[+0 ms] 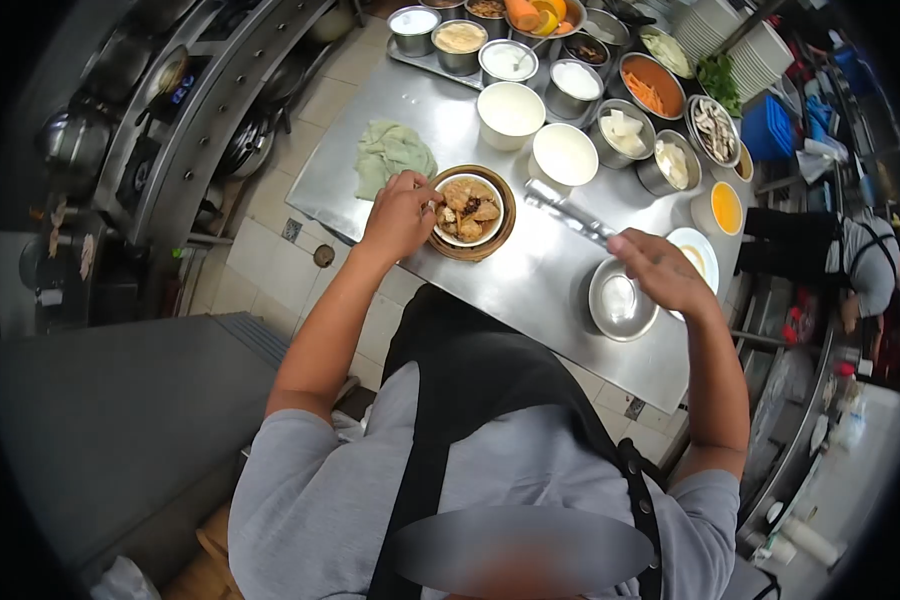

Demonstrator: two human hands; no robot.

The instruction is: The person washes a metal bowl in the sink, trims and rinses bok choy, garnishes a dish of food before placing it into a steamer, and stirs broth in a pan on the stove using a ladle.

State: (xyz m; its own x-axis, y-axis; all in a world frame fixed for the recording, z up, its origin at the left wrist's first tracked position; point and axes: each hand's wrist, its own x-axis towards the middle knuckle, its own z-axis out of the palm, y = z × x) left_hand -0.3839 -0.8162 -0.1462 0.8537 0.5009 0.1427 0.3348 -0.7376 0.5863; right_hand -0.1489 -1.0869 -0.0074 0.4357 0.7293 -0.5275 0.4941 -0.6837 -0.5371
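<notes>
Bamboo steamer under your left hand, metal utensil in your right

On the steel surface [532,268], slightly above the centre of the frame, a round bamboo steamer [473,252] holds a white bowl [467,242] of brown, chunky food [470,207]. Your left hand [404,212] is at the steamer's left edge, fingers partly curled, fingertips at the bowl's rim; whether they grip it you cannot tell from this angle. Your right hand [662,272], right of centre, is closed around one end of a shiny metal utensil [575,212], blurred but resembling tongs, which points up and left towards the steamer. Beneath that hand sits a round metal bowl [622,303], with a white plate [694,250] beside it, partly covered by your arm. A crumpled green cloth [395,157] lies just above your left hand. Across the upper middle and upper right stand containers, including two white tubs [505,138], orange strips [645,92] and sliced mushrooms [713,128]. At the far right stands another person [870,265].
</notes>
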